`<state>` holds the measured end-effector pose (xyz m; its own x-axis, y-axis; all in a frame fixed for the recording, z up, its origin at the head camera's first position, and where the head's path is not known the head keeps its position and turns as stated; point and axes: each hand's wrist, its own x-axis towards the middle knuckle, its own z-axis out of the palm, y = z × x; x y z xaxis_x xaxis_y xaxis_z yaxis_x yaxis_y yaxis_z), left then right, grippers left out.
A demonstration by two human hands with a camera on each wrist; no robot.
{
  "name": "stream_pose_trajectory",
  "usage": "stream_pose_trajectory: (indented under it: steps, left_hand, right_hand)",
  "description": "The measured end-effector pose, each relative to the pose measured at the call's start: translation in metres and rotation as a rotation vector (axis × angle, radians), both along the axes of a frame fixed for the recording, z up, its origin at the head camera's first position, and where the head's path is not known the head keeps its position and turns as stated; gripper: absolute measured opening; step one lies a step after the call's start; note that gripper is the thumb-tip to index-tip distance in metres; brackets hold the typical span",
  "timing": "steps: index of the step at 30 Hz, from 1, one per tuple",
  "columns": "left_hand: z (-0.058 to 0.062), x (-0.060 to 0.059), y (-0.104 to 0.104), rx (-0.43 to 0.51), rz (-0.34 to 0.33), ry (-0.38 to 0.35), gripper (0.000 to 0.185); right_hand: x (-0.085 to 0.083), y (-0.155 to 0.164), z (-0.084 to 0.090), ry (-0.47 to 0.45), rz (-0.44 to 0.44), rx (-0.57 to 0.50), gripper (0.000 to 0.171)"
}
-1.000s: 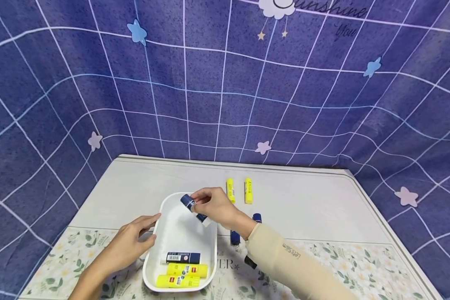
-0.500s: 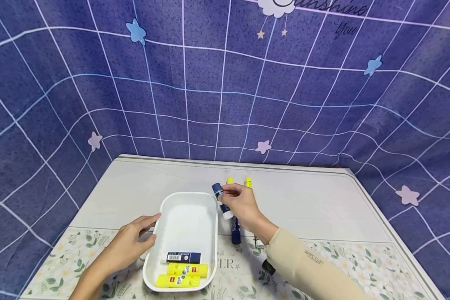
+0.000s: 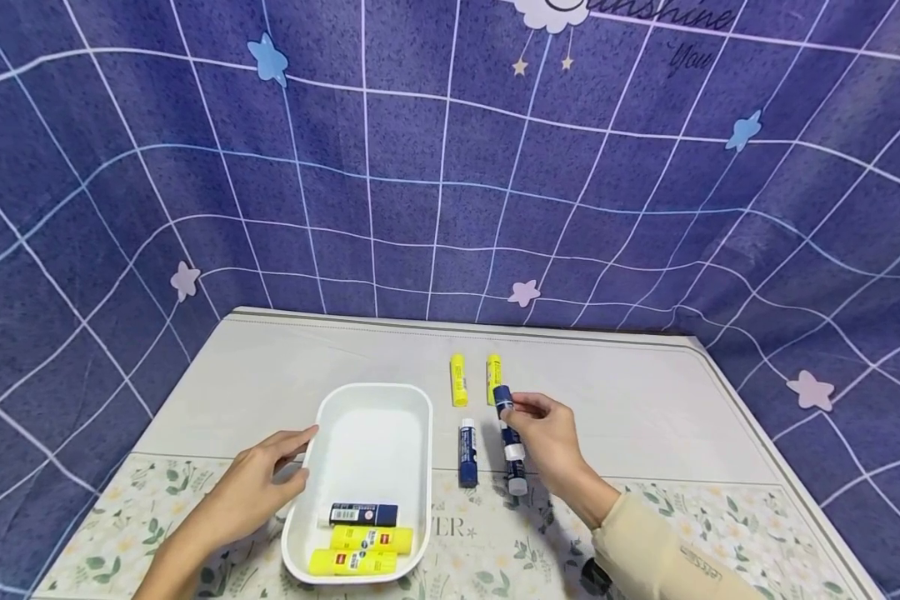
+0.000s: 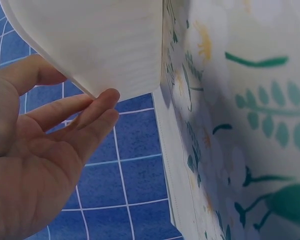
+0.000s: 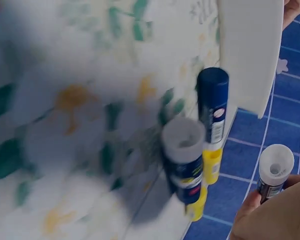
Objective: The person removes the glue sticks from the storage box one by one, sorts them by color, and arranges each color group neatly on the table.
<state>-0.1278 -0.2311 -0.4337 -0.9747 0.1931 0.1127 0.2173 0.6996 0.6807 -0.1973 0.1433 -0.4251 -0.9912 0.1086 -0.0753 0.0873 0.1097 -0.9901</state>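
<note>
The blue glue stick is pinched in the right hand, just above the tabletop beside the other sticks, right of the white tray. It seems mid-placement; next it needs lowering and releasing, while the left hand rests open-fingered against the tray's rim

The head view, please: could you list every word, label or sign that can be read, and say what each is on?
"unshine": backdrop, top edge, first letter cut off.
"You": backdrop, below that word.
"ER": table mat, beside the tray; the rest is hidden.
Sleeve print: too small to read.
Glue stick labels in the tray, and on the stick in the right hand: too small to read.
</note>
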Motion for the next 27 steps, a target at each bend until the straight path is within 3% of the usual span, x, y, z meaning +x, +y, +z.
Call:
stream_pose_trajectory:
  steps: [9,17,27]
  left_hand:
    - [-0.001,0.0,-0.001,0.008,-0.008,-0.022,0.057]
    - [0.0,-0.001,-0.002,0.0,-0.014,-0.002,0.058]
    - [-0.001,-0.001,-0.001,-0.003,-0.006,0.02,0.057]
  right_hand:
    - [0.008,0.035,-0.02,-0.068,-0.115,0.116,0.036]
    - [0.018,0.058,-0.043,-0.118,-0.164,0.23,0.036]
    - [0.018,0.064,-0.05,-0.114,-0.186,0.301,0.036]
